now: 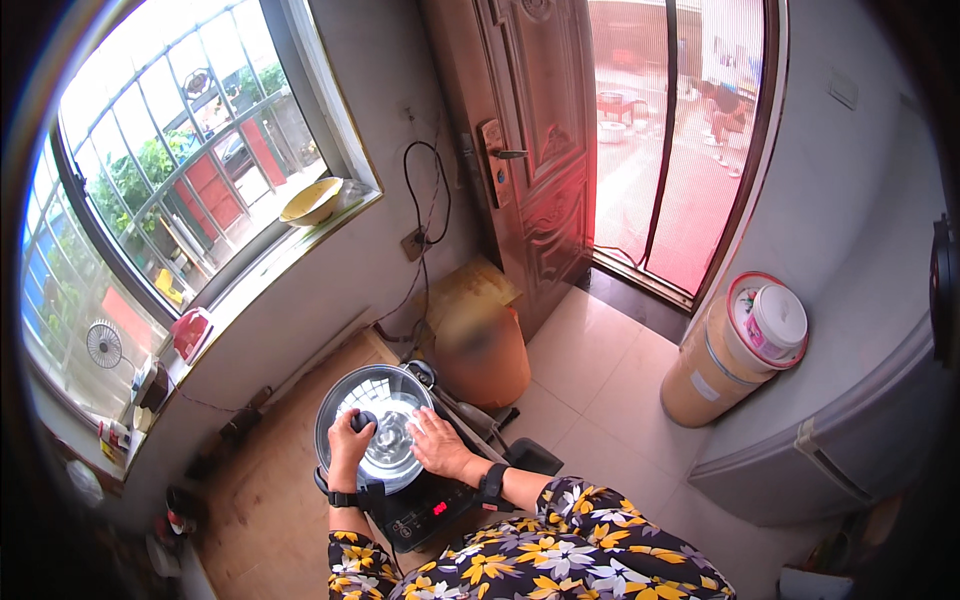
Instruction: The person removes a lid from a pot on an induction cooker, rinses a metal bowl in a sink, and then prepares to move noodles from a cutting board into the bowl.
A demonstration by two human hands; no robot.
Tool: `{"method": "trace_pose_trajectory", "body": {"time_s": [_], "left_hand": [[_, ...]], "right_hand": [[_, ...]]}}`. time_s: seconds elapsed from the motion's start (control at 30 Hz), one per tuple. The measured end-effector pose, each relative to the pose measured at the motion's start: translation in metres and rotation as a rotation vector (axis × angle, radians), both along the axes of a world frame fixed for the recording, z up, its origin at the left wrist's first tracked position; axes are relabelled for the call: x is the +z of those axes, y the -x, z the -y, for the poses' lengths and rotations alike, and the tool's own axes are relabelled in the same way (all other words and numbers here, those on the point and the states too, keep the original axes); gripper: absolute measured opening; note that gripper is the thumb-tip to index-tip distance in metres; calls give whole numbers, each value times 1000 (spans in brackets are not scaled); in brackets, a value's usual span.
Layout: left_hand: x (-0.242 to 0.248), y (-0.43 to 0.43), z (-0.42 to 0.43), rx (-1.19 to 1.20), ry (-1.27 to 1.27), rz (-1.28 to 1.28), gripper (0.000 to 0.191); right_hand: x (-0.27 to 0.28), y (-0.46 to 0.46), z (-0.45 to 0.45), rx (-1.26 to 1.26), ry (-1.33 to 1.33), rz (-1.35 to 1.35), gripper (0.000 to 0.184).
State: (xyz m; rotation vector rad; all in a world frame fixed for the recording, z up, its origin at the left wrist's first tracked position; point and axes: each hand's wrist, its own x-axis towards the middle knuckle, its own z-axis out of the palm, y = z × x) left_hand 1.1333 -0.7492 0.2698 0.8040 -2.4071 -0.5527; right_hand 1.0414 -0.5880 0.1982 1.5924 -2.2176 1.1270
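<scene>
My left hand [348,444] grips the dark round knob [364,421] of a clear glass lid [391,433]. The lid lies over a round metal pot [325,416] with dark side handles; whether it sits fully on the rim I cannot tell. My right hand [439,447] is flat at the right side of the lid, palm down, fingers somewhat apart, with nothing in it. Reflections of the window shine on the glass and hide what the pot contains. Beneath the pot is a black induction cooker [424,514] with lit red digits.
A wooden tabletop [262,517] extends left of the cooker. Beyond the pot stands an orange bin [506,360]. A yellow bowl [311,202] and small fan [105,345] occupy the windowsill. Farther right are a brown door [551,172], a tan drum [694,382] and a grey refrigerator [757,480].
</scene>
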Motion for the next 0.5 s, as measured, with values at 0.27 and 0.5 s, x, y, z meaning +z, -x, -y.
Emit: {"method": "trace_pose_trajectory", "body": {"time_s": [0.27, 0.5], "left_hand": [[-16, -20, -2, -9, -267, -111, 47], [-22, -87, -76, -156, -775, -238, 27]], "right_hand": [[6, 3, -5, 90, -1, 44, 42], [31, -4, -50, 316, 52, 188, 35]]}}
